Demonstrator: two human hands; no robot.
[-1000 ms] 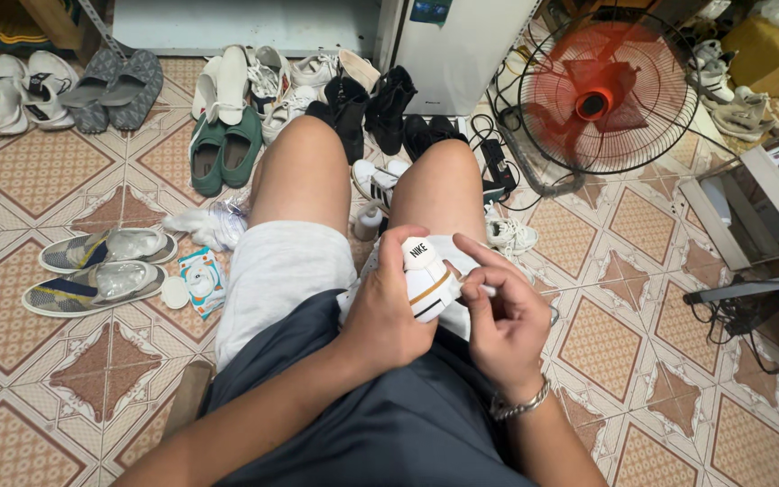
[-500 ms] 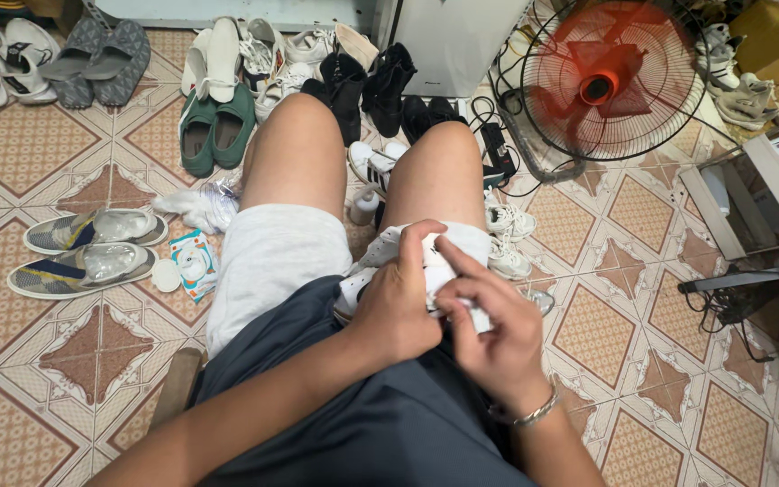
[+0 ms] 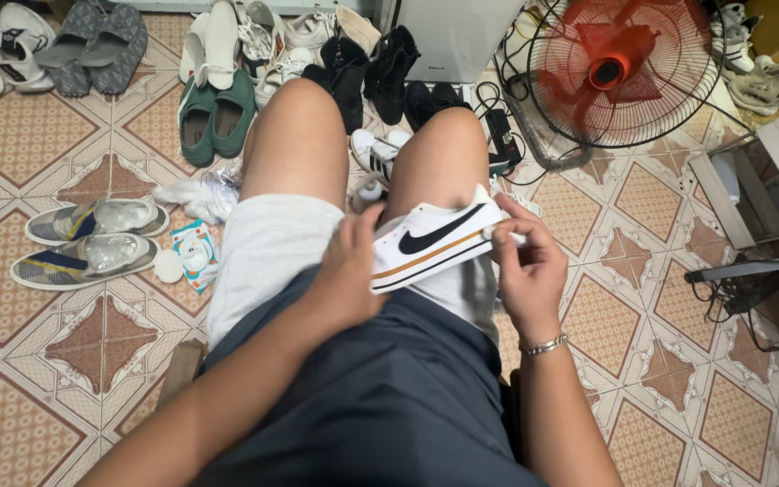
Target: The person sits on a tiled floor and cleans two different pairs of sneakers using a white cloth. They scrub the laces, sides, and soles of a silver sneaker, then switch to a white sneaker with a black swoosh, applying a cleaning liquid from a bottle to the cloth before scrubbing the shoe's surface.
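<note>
The left hand (image 3: 346, 275) is closed around the heel end of a white sneaker (image 3: 430, 243), fingers wrapped out of sight under it, holding it flat across the right thigh with its side turned up. The right hand (image 3: 526, 271) sits at the toe end, thumb and forefinger pinched on a small pale thing (image 3: 502, 236) pressed to the front edge of the sole; whether that is a cloth, an eraser or a wipe I cannot tell. The shoe's upturned side, with its dark curved mark and tan stripe, looks clean, so the work seems well along on this side, with the toe edge under the fingers now; the other side is hidden and cannot be judged. A half second ago both hands were bunched over the shoe, which was mostly covered and turned more on end; now it lies lengthwise and open to view, with the hands spread to its two ends. Around the legs on the tiled floor (image 3: 65, 343) lie grey slip-ons (image 3: 92, 239), green shoes (image 3: 214, 117), black boots (image 3: 367, 72) and another white shoe (image 3: 379, 153) between the knees. A red fan (image 3: 619, 72) stands further off on the right.
</note>
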